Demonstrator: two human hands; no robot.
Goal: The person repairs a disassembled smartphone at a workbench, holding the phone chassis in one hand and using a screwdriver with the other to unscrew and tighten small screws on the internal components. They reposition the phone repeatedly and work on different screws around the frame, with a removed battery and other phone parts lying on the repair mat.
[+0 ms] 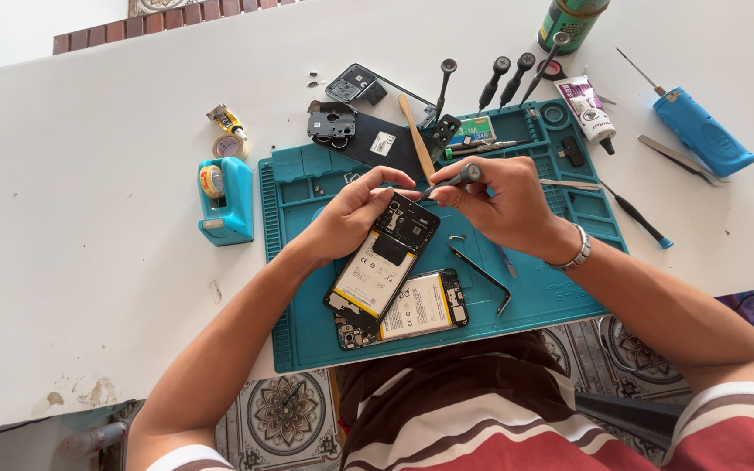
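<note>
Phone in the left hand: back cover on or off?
Off. The phone in the left hand shows its bare battery and circuit board.

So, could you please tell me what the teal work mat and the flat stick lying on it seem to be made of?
The teal work mat looks like matte silicone or rubber: moulded trays and ridges, no glare. The flat stick looks like bare wood or bamboo, pale tan and unvarnished, though light plastic cannot be ruled out.

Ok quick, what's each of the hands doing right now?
Left hand: closed on the top of the opened phone, steadying it.
Right hand: closed on a small screwdriver, tip at the phone.
</note>
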